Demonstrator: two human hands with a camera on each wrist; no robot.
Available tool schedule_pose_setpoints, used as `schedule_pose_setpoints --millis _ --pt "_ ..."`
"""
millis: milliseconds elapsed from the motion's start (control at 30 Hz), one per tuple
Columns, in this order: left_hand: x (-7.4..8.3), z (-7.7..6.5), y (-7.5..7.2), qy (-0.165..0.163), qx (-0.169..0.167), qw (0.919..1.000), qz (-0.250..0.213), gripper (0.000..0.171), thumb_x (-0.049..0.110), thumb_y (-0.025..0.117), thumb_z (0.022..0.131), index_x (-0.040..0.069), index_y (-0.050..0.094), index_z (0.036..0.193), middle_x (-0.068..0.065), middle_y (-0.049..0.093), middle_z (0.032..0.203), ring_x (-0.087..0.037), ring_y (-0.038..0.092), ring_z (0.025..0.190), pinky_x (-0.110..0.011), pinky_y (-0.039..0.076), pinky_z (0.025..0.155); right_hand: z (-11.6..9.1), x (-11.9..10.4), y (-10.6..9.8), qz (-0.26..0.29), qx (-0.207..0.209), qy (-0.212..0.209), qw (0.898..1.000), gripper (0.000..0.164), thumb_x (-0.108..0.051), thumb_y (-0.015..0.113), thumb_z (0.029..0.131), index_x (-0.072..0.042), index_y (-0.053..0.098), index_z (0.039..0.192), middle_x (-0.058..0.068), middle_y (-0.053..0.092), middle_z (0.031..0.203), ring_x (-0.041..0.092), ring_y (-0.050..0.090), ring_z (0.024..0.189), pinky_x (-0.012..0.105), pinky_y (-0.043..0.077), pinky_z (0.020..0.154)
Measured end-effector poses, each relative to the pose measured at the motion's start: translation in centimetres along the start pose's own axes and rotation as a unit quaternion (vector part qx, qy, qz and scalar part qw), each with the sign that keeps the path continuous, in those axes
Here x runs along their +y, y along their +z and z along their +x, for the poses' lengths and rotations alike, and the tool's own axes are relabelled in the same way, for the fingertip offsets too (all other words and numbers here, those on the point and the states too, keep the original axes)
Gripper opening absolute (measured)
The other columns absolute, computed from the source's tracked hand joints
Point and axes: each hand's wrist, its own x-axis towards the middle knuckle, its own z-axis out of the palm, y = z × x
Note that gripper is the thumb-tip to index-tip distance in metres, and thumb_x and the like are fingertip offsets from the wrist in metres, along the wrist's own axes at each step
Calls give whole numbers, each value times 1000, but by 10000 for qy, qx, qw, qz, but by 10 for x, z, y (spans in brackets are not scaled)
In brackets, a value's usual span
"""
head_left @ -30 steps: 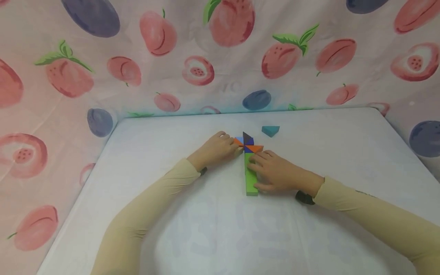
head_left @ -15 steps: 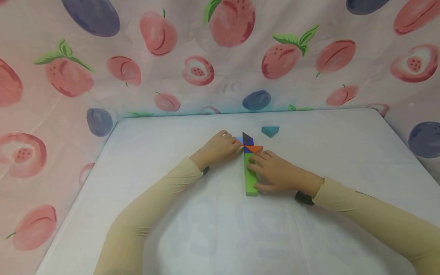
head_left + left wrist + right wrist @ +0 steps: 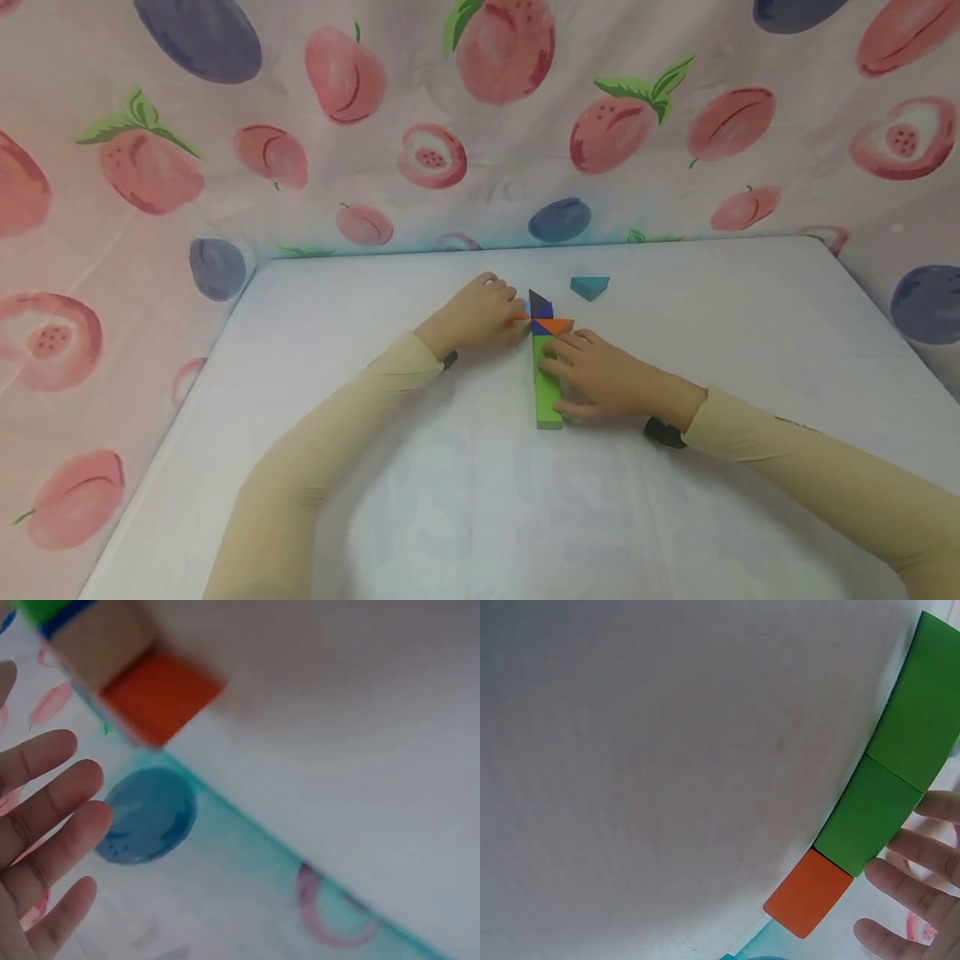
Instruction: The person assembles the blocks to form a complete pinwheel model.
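Wooden toy blocks lie together in a pinwheel shape on the white table in the head view. Its stem is a pair of green blocks (image 3: 548, 406) (image 3: 870, 814) placed end to end. Orange (image 3: 559, 326), light blue, dark blue (image 3: 545, 309) and blackish triangular blocks form the top. My right hand (image 3: 603, 375) rests along the stem's right side, relaxed fingertips (image 3: 885, 874) at the green blocks' upper edge. My left hand (image 3: 480, 317) is at the pinwheel's left, hiding part of the left blocks. In the left wrist view its fingers (image 3: 56, 840) are loosely extended beside an orange block face (image 3: 161, 697).
A teal block (image 3: 590, 287) lies apart, behind and right of the pinwheel. The white table (image 3: 420, 500) ends at the back against a fruit-printed cloth (image 3: 480, 167), which also hangs at the left and right sides.
My left hand has shifted slightly right and away from me, covering more of the orange and light blue blocks at the pinwheel's left. The right hand stays in place.
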Motion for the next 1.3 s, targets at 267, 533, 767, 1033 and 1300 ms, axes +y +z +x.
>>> schedule_pose_setpoints --millis 267,533,767,1033,1300 --pt "-21 49 -24 452 -775 9957 234 43 33 59 91 14 50 129 -8 64 118 -25 58 112 -42 39 104 -2 0 -2 117 -84 16 9999 56 -49 57 87 -8 54 125 12 54 124 30 50 116 50 40 100" --pt "-25 105 -32 1031 -1233 9832 862 52 29 56 93 21 39 141 -9 56 131 -26 53 121 -44 36 109 -2 -1 -2 227 -199 73 9995 56 -50 55 87 -9 53 126 12 53 127 30 49 119 50 39 102" --pt "-11 135 -20 1801 -1418 9609 1553 50 21 46 97 28 31 144 -10 54 132 -26 55 117 -41 39 105 -1 0 -2 133 -125 -30 9998 56 -50 55 87 -8 54 125 11 53 126 29 48 119 49 38 102" --pt "2 146 -8 2014 -1807 9463 1771 50 18 46 96 31 32 141 -7 53 132 -25 53 118 -40 37 106 -2 2 1 10 68 -165 9998 55 -49 55 88 -8 54 124 11 54 125 28 48 119 48 38 102" --pt "-3 149 8 2174 -1832 9418 1794 49 17 47 97 28 31 142 -4 53 134 -24 53 119 -37 40 103 -3 2 2 4 107 -160 9998 55 -49 55 88 -8 54 125 11 54 125 29 49 118 48 39 101"
